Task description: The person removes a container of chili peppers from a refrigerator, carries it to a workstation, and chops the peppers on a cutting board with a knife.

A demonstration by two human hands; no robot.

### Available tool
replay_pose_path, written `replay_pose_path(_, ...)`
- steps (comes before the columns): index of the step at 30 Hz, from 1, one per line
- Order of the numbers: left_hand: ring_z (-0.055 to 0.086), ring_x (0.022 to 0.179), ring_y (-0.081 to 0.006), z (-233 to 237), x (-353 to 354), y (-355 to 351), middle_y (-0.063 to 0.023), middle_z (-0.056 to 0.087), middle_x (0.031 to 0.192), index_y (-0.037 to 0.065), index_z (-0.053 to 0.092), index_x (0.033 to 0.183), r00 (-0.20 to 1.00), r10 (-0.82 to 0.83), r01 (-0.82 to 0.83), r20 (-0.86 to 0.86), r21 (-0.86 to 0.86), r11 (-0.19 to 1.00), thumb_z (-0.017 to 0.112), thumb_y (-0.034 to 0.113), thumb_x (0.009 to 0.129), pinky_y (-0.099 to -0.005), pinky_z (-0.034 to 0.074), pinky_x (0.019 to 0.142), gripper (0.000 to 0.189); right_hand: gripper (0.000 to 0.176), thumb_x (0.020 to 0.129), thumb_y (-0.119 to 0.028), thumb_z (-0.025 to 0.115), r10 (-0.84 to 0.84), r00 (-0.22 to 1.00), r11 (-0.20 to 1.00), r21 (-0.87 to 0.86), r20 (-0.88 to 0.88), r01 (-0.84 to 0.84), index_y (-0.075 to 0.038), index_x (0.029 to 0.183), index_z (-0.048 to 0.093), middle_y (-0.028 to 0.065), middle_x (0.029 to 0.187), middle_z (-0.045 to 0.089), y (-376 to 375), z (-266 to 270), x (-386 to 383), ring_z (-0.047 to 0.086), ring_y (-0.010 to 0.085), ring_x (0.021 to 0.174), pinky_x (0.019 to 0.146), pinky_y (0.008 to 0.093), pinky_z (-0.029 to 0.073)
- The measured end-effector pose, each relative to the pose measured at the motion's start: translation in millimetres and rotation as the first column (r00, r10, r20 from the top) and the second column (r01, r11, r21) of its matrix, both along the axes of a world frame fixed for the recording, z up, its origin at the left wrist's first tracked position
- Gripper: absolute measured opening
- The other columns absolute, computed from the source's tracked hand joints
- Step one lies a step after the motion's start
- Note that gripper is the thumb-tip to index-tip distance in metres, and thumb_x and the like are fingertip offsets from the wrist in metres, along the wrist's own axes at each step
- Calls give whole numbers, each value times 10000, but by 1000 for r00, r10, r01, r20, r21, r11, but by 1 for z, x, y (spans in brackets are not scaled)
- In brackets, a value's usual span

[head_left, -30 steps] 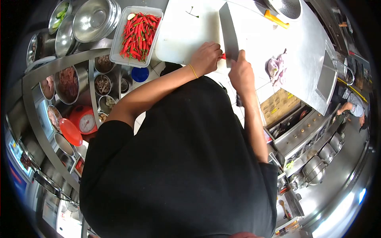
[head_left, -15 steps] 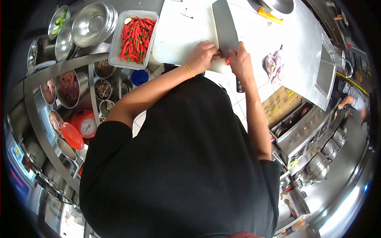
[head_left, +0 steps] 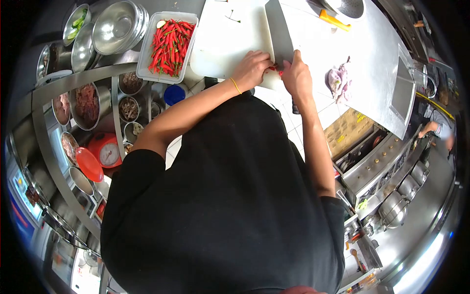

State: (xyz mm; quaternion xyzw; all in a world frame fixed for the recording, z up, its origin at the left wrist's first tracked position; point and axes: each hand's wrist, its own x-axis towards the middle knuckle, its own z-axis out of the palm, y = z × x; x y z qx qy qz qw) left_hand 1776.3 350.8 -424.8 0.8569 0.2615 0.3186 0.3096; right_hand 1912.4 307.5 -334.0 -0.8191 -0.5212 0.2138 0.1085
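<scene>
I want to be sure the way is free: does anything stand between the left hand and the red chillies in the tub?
Only the tub's rim and the flat cutting board lie between the left hand and the red chillies; nothing else is visible there. The cleaver is on the other side.

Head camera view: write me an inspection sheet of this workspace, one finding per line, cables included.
Surface: white cutting board, thin stems lying on it.
Job's things: cleaver at the board's right edge; tub of red chillies left of the board.
Clutter: stacked steel bowls left of the tub; yellow handle and pale, purplish meat right of the cleaver.
Left hand: bent fingers near red chilli pieces by the blade; grip unclear.
Right hand: closed on the cleaver.
Cables: nothing seen.
Surroundings: red dial scale at left; pots at lower right; another person at far right.
</scene>
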Motion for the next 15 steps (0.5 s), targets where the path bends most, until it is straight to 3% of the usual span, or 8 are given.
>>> replay_pose_path(4, 558, 841, -219, 1, 1, 5, -34, 589, 839, 52, 691, 853, 998, -25, 23, -54, -21, 999, 600, -11, 741, -343, 422, 771, 157, 260, 875, -141, 548, 48, 997, 995, 94, -52, -43, 25, 1044, 442, 302, 791, 629, 10, -8, 21, 621, 472, 780, 690, 535, 480)
replay_pose_path(7, 549, 868, -213, -3, 1, 6, -33, 584, 844, 55, 690, 862, 998, -26, 25, -59, -3, 1000, 581, -32, 723, -341, 413, 785, 197, 260, 877, -149, 544, 123, 992, 992, 4, -4, -123, 28, 1036, 438, 306, 807, 630, 11, 7, 21, 620, 474, 797, 705, 533, 478)
replay_pose_path(10, 553, 885, -212, 0, -3, 6, -31, 596, 870, 63, 691, 874, 996, -34, 36, -80, 23, 999, 582, -16, 734, -346, 417, 789, 194, 257, 880, -148, 539, 119, 991, 990, -63, -64, -123, 23, 1037, 430, 305, 819, 633, 6, 31, 13, 618, 478, 816, 732, 532, 475)
replay_pose_path(12, 560, 897, -216, 2, -3, 6, -33, 609, 894, 66, 691, 886, 992, -55, 55, -110, -2, 998, 587, 3, 746, -353, 421, 792, 186, 250, 882, -146, 539, 86, 996, 983, -163, 4, -85, 20, 1032, 430, 301, 828, 637, 0, 40, 2, 619, 474, 830, 754, 529, 471)
replay_pose_path(15, 563, 905, -217, 1, -5, 5, -33, 612, 899, 64, 691, 869, 989, -66, 68, -134, 9, 998, 594, 8, 747, -348, 421, 794, 166, 234, 883, -140, 538, 37, 999, 994, -99, 10, -36, 13, 1018, 424, 289, 789, 637, -5, 16, -11, 623, 469, 784, 712, 541, 472)
